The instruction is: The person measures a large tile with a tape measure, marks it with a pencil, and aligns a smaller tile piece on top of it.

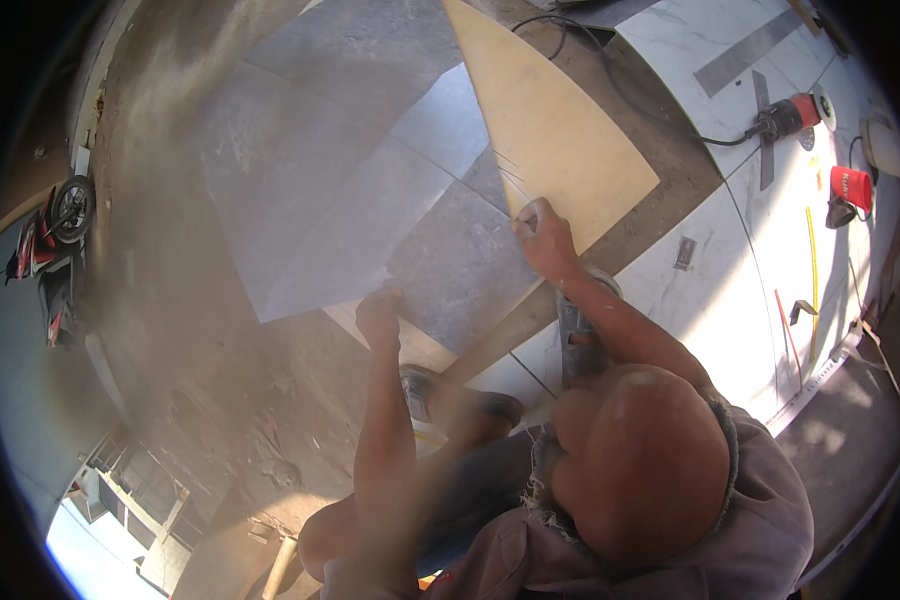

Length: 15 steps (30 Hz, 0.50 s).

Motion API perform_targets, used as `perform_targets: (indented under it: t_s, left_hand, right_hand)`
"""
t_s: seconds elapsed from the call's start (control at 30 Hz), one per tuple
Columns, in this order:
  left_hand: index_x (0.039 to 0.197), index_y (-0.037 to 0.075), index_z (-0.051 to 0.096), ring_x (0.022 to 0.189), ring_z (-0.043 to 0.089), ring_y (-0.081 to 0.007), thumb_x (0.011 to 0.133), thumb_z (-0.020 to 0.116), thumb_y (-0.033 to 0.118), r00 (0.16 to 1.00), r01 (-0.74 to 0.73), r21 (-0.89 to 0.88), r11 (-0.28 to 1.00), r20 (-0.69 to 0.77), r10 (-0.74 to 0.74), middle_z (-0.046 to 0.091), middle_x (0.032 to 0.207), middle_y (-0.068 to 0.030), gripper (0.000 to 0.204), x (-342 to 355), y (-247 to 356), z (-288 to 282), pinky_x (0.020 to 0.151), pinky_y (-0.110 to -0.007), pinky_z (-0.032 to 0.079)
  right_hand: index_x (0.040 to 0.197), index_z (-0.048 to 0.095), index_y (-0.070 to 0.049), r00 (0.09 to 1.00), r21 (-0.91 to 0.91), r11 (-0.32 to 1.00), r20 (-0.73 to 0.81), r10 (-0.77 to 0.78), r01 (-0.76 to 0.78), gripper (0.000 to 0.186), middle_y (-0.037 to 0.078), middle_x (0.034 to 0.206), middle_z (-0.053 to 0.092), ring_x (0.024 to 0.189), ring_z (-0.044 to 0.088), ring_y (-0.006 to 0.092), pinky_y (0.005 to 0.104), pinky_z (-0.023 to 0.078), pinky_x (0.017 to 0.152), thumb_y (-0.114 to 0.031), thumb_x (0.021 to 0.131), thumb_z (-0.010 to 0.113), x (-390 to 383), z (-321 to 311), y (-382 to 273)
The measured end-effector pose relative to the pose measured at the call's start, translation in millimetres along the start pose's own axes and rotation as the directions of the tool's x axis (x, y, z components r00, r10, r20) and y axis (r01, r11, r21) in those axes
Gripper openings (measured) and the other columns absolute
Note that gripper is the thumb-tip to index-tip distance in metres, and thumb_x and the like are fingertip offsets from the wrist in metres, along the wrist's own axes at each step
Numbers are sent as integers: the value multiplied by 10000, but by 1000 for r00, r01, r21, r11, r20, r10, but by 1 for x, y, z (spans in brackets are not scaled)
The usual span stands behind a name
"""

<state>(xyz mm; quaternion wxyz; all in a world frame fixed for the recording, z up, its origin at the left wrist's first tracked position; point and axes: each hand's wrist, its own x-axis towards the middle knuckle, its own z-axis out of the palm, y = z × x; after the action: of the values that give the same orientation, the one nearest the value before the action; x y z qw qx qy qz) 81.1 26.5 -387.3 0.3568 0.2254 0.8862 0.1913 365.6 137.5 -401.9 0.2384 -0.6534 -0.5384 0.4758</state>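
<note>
In the middle lies a flat grey stone-look tile sheet (pixel 320 170) with straight joint lines and a bright patch of light across it. A tan board (pixel 560 120) with a pointed corner shows beside and partly beneath it. My left hand (pixel 379 316) is closed at the near edge of the grey sheet, its fingertips partly hidden. Over the border between grey sheet and tan board, my right hand (pixel 543 238) is closed in a pinch. Thin dark lines run by its fingertips; what it holds is too small to make out.
A red and black angle grinder (pixel 792 118) with its cable lies on white marble-look tiles (pixel 705 215) at the right. Beyond are a red cup-shaped thing (pixel 850 190) and a yellow strip (pixel 812 270). A motorcycle (pixel 55 240) stands far left. My bare knee (pixel 640 460) is near.
</note>
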Motion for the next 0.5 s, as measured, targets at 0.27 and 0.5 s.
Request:
perform_targets:
  t_s: [0.27,0.5]
  left_hand:
    - [862,-1,717,758,608,-194,736,732,161,999,23,3,1000,22,-23,689,811,-94,205,-3,9,2,711,-353,455]
    - [849,-14,704,649,561,-115,744,779,157,1000,-28,-21,999,-7,28,643,734,-30,215,4,-5,-1,604,-269,452]
  right_hand:
    - [908,510,-10,999,10,999,1,32,-32,172,196,782,635,772,632,397,447,483,700,-75,820,643,0,-5,-2]
    - [902,509,-8,998,-13,998,24,55,-54,170,193,776,633,760,630,395,450,482,696,-81,818,637,1,-3,-8]
